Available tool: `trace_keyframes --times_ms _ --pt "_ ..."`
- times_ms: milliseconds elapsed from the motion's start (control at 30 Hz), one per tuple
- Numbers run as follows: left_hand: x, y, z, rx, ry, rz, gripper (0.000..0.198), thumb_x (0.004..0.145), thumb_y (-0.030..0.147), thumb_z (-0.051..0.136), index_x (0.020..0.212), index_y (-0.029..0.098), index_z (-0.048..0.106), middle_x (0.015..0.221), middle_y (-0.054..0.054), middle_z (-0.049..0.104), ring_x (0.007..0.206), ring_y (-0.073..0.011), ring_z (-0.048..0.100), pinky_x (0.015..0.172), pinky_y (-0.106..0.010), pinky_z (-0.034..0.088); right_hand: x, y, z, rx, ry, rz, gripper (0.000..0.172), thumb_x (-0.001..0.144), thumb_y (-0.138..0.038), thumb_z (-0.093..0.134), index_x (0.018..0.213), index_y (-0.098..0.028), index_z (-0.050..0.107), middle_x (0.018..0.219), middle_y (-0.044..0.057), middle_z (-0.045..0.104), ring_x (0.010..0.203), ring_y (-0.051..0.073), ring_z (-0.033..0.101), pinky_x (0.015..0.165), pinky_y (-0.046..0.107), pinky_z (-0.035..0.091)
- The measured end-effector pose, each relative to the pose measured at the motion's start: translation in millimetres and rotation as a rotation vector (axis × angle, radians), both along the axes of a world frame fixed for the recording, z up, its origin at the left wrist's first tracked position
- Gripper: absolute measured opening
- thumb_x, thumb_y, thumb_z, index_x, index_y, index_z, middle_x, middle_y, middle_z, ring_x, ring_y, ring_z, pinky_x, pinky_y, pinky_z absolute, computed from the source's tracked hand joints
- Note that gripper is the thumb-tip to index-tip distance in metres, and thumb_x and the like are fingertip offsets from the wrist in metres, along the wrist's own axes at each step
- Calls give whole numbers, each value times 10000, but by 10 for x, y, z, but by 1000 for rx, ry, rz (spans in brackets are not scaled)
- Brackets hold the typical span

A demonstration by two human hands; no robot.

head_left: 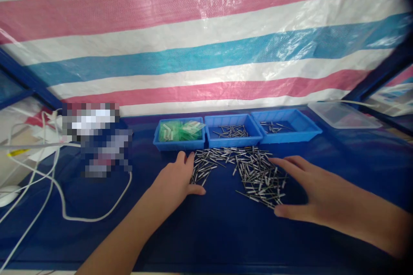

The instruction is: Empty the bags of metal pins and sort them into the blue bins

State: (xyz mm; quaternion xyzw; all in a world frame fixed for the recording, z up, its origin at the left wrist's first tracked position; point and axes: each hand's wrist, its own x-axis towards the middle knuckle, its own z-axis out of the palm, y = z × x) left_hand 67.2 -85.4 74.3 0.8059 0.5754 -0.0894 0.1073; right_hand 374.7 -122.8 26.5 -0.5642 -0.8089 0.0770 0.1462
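A loose pile of silver pop rivets [258,172] lies on the blue table [226,232], spread in an arc with its thickest part on the right. My left hand [179,176] rests at the left end of the pile, thumb and fingers apart around some of the rivets. At the right edge, my right hand [303,189] has its thumb and fingers spread wide, the fingertips by the rivets. Neither hand grips anything that I can see. Behind the pile stand a middle blue bin [234,142] and a right blue bin [290,136], both with some rivets inside.
A left blue bin [179,145] holds green-and-clear plastic packets [180,131]. A translucent lid [343,116] lies at the back right. White cables [64,210] loop over the table's left side, near a blurred-out patch. A striped plastic sheet [206,51] hangs behind.
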Motion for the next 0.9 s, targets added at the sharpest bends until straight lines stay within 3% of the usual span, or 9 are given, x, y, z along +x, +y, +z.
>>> trace_keyframes --times_ms 67,167,367,567,733,900 --pt "-18 24 -24 -17 -50 -14 760 720 431 714 1343 113 418 1168 -181 534 881 -355 663 729 -383 496 -15 -61 -140 -28 -21 -26 824 628 -570 722 1334 -221 481 1205 149 566 823 274 676 686 409 574" --pt "-32 42 -56 -9 -121 -48 673 740 427 703 1300 134 471 1125 -153 569 911 -337 655 767 -376 491 -108 -61 -207 -36 -37 -18 692 734 -520 650 1320 -190 485 1224 159 532 763 228 676 657 377 565" --pt "57 44 -84 -15 -195 -81 557 785 399 675 1246 125 521 1118 -140 586 969 -301 635 832 -370 481 -304 64 -145 55 -20 19 301 834 -280 547 1111 -173 597 1052 104 602 679 173 647 662 339 529" --pt "163 39 -195 48 -281 -77 502 819 397 639 1232 133 527 1104 -121 602 955 -274 631 802 -359 494 -391 133 -75 72 26 51 181 846 -189 513 997 -198 612 934 59 617 655 148 613 626 289 488" --pt "222 -11 -272 62 -380 -86 600 823 480 603 1308 156 463 1151 -106 577 996 -270 601 831 -364 485 -486 206 31 51 98 93 147 866 -178 508 946 -211 627 928 54 619 752 161 619 672 279 475" --pt "318 -173 -361 173 -386 -162 900 720 677 584 1396 134 344 1229 -145 502 1054 -306 541 854 -413 459 -646 341 131 18 113 132 155 882 -183 501 896 -207 654 875 46 620 733 154 603 686 276 454"
